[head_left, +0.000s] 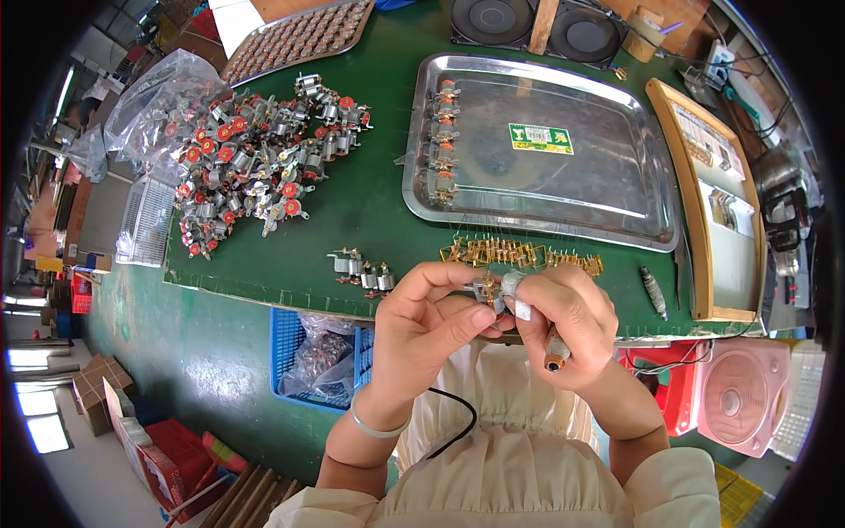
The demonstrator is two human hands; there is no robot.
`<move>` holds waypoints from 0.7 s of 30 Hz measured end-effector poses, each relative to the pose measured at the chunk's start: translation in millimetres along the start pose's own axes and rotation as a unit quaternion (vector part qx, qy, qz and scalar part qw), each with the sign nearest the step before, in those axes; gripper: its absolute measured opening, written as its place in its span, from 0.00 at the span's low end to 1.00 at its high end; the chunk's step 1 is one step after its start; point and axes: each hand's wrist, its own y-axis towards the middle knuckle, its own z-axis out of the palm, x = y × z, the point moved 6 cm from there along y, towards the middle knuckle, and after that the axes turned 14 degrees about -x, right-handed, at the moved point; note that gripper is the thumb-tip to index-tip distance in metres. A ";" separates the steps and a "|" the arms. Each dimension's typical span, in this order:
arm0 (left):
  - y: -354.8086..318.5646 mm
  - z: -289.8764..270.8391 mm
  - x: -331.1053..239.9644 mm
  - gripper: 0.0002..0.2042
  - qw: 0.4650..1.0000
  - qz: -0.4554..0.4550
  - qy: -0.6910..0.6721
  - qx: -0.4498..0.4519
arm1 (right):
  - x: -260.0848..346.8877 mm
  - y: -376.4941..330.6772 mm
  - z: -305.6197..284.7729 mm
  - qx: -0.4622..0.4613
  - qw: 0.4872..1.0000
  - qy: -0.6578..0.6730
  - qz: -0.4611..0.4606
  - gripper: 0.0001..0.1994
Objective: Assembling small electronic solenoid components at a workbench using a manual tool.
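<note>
At the table's near edge, my left hand (431,321) pinches a small silver part with a brass-coloured top (487,292), like a tiny motor. My right hand (572,321) meets it there, its fingers closed around a slim tool with a worn round handle (555,354); the working end is hidden. White wrapping (519,299) shows at a right fingertip. Just beyond both hands lies a row of brass-coloured frames (510,253). Several silver parts (363,271) stand grouped left of my left hand.
A steel tray (563,198) holds a column of parts along its left side. A big heap of silver parts with red discs (255,158) spreads at left. Farther off sits a filled tray (299,40). A wooden-framed box (709,202) and a wrapped tool (653,292) lie right.
</note>
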 end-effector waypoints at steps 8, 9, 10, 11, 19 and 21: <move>-0.1 -2.8 0.8 0.15 1.000 0.020 0.009 -0.011 | -1.7 -2.7 2.7 -0.023 1.000 -0.007 -0.008 0.23; -0.1 -3.2 0.6 0.15 1.000 0.021 0.012 -0.013 | -1.8 -2.4 2.9 -0.023 1.000 -0.006 -0.006 0.23; -0.1 -2.4 0.0 0.15 1.000 0.022 0.012 -0.013 | -2.0 -1.9 2.6 -0.023 1.000 -0.005 -0.004 0.23; 0.0 -1.7 -0.1 0.15 1.000 0.015 0.017 -0.017 | -2.8 -2.2 2.5 -0.023 1.000 -0.005 -0.004 0.23; -0.8 -2.2 -1.4 0.12 0.999 -0.018 0.017 -0.033 | -3.0 -3.1 2.8 0.011 1.000 0.003 0.018 0.13; 0.9 -5.2 0.3 0.11 0.998 -0.003 0.042 -0.050 | -4.4 -3.1 3.2 0.028 0.995 0.023 0.090 0.14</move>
